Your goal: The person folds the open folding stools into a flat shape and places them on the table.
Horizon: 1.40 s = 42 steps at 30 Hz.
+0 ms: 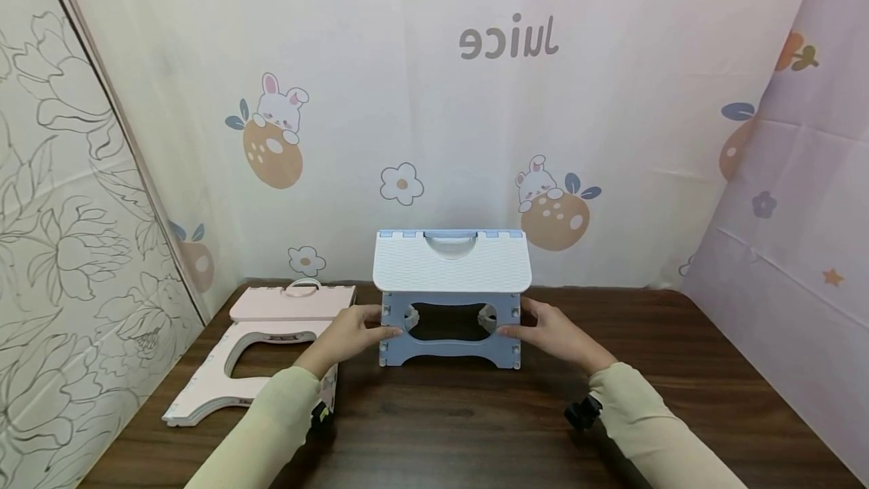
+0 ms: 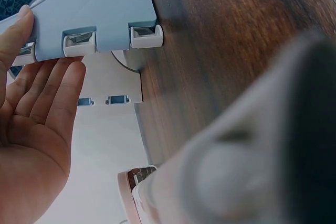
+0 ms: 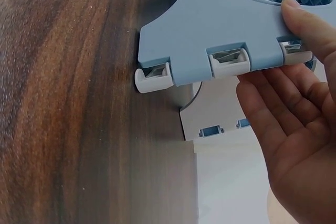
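Observation:
A blue and white folding step stool (image 1: 451,266) stands upright on the wooden table, its white textured top flap sloping down over the blue front leg panel (image 1: 448,353). My left hand (image 1: 348,334) grips the panel's left side, with the thumb on the front face and the fingers around the hinged edge. On the opposite side my right hand (image 1: 558,336) holds it the same way. Both wrist views show white hinge pieces (image 2: 79,42) along the blue panel's edges. A white panel (image 3: 212,114) of the stool shows behind it in the right wrist view.
A pink and white folding stool (image 1: 281,306), folded flat, lies on the table (image 1: 434,429) at the left, partly behind my left forearm. Printed curtains (image 1: 434,112) hang behind the table and along both sides. A small black device (image 1: 584,412) sits at my right wrist.

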Available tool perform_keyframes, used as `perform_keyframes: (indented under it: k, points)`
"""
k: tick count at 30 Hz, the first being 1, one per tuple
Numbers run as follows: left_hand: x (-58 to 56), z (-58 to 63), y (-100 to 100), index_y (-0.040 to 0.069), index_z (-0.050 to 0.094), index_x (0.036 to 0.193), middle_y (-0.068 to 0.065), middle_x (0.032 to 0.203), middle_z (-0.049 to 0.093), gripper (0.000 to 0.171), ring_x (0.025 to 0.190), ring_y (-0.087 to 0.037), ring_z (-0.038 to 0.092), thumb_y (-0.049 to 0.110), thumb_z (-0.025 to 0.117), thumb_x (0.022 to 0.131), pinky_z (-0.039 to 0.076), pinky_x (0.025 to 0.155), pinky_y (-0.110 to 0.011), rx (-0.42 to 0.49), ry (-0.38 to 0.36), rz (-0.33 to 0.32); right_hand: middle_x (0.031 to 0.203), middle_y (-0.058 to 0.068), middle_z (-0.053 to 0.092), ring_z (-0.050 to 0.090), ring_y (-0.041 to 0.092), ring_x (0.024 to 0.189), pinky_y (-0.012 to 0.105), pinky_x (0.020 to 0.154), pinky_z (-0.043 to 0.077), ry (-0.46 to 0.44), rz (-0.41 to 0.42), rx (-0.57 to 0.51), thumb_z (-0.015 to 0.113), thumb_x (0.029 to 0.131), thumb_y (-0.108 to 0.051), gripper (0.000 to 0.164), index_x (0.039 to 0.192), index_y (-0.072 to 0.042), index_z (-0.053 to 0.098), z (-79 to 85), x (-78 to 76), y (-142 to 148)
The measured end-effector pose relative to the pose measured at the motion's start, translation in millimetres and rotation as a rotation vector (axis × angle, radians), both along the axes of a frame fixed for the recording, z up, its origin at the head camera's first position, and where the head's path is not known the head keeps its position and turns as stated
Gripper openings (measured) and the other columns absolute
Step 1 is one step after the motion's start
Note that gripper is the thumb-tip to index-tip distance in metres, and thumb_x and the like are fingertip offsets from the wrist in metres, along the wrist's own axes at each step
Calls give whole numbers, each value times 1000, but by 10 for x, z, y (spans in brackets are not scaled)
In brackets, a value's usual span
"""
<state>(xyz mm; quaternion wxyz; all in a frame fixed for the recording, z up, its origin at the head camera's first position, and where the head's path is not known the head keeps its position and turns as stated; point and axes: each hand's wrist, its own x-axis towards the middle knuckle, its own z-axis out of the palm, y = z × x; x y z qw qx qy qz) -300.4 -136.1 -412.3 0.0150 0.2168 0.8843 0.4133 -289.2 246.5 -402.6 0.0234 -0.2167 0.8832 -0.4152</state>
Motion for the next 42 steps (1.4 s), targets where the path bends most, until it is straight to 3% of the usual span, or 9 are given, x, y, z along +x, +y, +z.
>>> perform_keyframes:
  k: [11,19,25,33,42]
  points:
    - [-27,-22,7,15,72,116,1,109,71,39,81,-11,64,44,73,91,52,73,-36,10,-1,-12,133,16,60,62,27,114,47,90,53,-16,1,-3,72,94,-39,73,150,-3,41,10,-4,7]
    - [-32,-19,19,16,72,117,0,112,71,39,80,-10,64,44,73,91,52,75,-36,19,-10,-9,135,16,58,61,27,115,48,91,52,-22,-3,1,71,94,-41,76,151,-3,40,-7,-24,25]
    - [-23,-7,15,16,73,111,2,98,71,33,69,-12,57,43,73,91,47,67,-34,18,-13,-11,135,17,58,61,28,115,49,91,52,-28,12,-16,71,95,-38,73,150,-3,41,8,-27,20]
    - [-14,-17,15,15,73,98,1,80,67,27,67,-12,52,42,72,93,44,62,-32,23,-10,-24,132,13,60,62,25,113,46,91,52,-33,0,-4,71,94,-43,73,150,-6,42,-28,-61,20]
    - [-1,-16,19,15,72,97,-4,78,66,27,66,-11,49,42,71,93,42,60,-31,20,-20,-21,136,15,58,61,28,116,48,92,52,-45,9,-22,71,94,-39,72,150,-5,42,-18,-45,5]
